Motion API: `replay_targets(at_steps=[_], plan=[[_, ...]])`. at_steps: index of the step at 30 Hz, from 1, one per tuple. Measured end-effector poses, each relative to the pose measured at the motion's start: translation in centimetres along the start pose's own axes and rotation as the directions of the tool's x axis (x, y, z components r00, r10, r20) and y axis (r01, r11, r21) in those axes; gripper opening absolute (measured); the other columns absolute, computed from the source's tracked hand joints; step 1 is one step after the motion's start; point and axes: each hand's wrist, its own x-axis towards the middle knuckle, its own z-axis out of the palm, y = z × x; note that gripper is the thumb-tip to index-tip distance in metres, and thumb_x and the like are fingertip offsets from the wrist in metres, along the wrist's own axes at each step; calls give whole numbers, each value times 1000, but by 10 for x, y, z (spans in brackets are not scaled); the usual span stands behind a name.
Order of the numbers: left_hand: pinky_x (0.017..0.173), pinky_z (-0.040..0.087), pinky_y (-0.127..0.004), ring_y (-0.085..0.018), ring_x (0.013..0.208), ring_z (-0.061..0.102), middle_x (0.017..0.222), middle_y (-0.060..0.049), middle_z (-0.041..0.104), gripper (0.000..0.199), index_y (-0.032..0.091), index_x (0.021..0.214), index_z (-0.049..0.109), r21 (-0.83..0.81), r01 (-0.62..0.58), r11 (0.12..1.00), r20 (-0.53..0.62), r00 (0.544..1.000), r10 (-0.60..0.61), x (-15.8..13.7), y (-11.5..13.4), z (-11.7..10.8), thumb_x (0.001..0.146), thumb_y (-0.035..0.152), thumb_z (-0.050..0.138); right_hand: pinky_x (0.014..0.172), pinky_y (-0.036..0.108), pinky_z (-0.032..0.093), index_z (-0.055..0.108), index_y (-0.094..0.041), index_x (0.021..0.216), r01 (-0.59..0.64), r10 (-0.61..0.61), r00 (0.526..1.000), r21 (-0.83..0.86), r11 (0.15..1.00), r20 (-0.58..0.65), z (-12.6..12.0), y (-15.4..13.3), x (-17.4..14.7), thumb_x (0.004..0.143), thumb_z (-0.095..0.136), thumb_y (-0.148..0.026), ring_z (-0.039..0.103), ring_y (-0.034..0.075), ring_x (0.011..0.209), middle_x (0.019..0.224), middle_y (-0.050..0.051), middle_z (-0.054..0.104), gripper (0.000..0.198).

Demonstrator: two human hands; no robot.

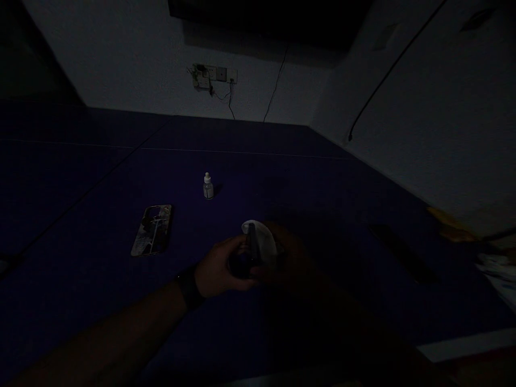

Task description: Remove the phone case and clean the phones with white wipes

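In deep shadow, my left hand [220, 269], with a dark band on its wrist, is closed around a dark rounded object [240, 264]. My right hand [288, 255] meets it from the other side, its fingers curled around a white piece with a curved edge [264, 241]. A narrow dark slab-like edge [253, 242] stands between the two. It is too dark to tell what kind of things these are, or whether they are joined.
On the blue-purple surface [193, 328] stand a small dropper bottle [208, 188] and, left of it, a phone case [152, 231]. A long dark object [399, 252] lies at right, with a yellow item [451, 226] beyond. Wall sockets [213, 75] with cables are behind.
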Motion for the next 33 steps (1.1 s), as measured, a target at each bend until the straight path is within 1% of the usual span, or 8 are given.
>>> replay_targets(at_steps=[3, 7, 11, 17, 20, 23, 28, 33], plan=[[94, 53, -42, -27, 103, 67, 120, -9, 70, 69, 20, 129, 59, -43, 18, 999, 8, 1000, -18, 1, 1, -1, 66, 31, 83, 86, 36, 58, 55, -23, 139, 79, -79, 997, 17, 997, -20, 3, -2, -2, 80, 76, -51, 69, 26, 106, 123, 12, 70, 69], [97, 52, -44, -29, 108, 65, 119, -8, 70, 71, 19, 126, 61, -133, 48, 990, 0, 999, -48, 0, 3, -1, 62, 36, 87, 97, 35, 53, 50, -24, 144, 293, -303, 952, -170, 941, -36, 5, -5, -4, 91, 66, -35, 65, 23, 119, 132, 13, 66, 56], [93, 53, -42, -28, 104, 67, 108, -6, 72, 76, 21, 121, 62, -403, 98, 910, 98, 993, -63, -4, 6, 3, 58, 50, 92, 98, 36, 52, 43, -23, 150, 328, -335, 942, -241, 913, 13, 1, -4, -4, 97, 55, -24, 62, 20, 123, 137, 13, 63, 54], [76, 56, -36, -25, 86, 73, 99, -9, 73, 65, 19, 116, 62, -706, 256, 661, 264, 960, -89, -10, 8, 7, 71, 62, 82, 100, 41, 51, 61, -25, 134, -22, 14, 997, -112, 993, -73, -5, 8, 4, 100, 47, -30, 63, 22, 120, 132, 10, 67, 37], [78, 57, -41, -28, 88, 74, 101, -12, 74, 69, 18, 121, 59, -740, 357, 569, 352, 928, -125, -12, 7, 5, 74, 64, 78, 90, 38, 55, 69, -23, 121, -282, 289, 955, 97, 954, -60, -2, 12, 8, 98, 51, -44, 68, 23, 107, 119, 9, 72, 35], [87, 54, -45, -30, 98, 73, 108, -14, 73, 68, 18, 123, 59, -742, 428, 516, 408, 899, -159, -14, 6, 3, 75, 62, 79, 67, 30, 55, 73, -19, 107, -488, 497, 866, 287, 824, 44, 1, 17, 11, 90, 60, -52, 70, 20, 80, 94, 6, 75, 39], [93, 51, -43, -29, 109, 69, 121, -16, 69, 66, 18, 124, 61, -706, 453, 544, 432, 885, -176, -12, 6, -2, 74, 54, 83, 54, 25, 45, 74, -16, 90, -613, 644, 762, 399, 682, 70, 6, 27, 14, 77, 71, -48, 60, 15, 60, 72, 2, 69, 34], [98, 49, -39, -25, 112, 66, 123, -11, 68, 62, 22, 128, 60, -622, 365, 693, 350, 921, -171, -3, -4, -13, 78, 51, 82, 59, 27, 47, 73, -17, 86, -571, 621, 784, 419, 706, 21, 14, 39, 17, 77, 68, -46, 62, 17, 65, 74, 2, 70, 31]])
